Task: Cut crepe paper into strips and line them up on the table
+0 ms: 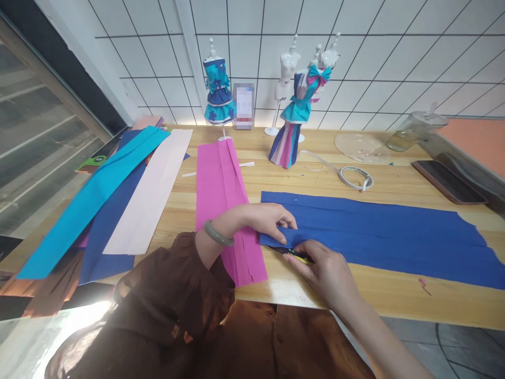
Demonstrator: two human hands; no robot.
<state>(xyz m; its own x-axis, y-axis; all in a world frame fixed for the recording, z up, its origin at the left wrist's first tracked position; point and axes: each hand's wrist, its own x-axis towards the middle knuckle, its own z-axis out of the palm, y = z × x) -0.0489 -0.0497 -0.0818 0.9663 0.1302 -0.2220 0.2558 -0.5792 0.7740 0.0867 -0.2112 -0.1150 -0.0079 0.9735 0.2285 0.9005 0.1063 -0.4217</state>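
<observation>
A long dark blue sheet (394, 231) lies across the right half of the wooden table. My left hand (272, 218) rests on its left end, thumb and fingers pinched on the blue edge. Close beside it, my right hand (325, 268) is closed around scissors (290, 251) with dark blades and a bit of yellow on the handle. The blades point left along the sheet's lower left edge; whether they are parted is hard to tell. A pink pleated strip (216, 184) lies under my left forearm.
Turquoise (106, 189), navy and pale pink (153, 195) strips lie at the left. Dressed mannequins (219, 97) (298, 108) and a phone screen (243, 105) stand at the back. A tape roll (355, 179), dark phone (450, 181) and lidded cup (418, 129) are at the right.
</observation>
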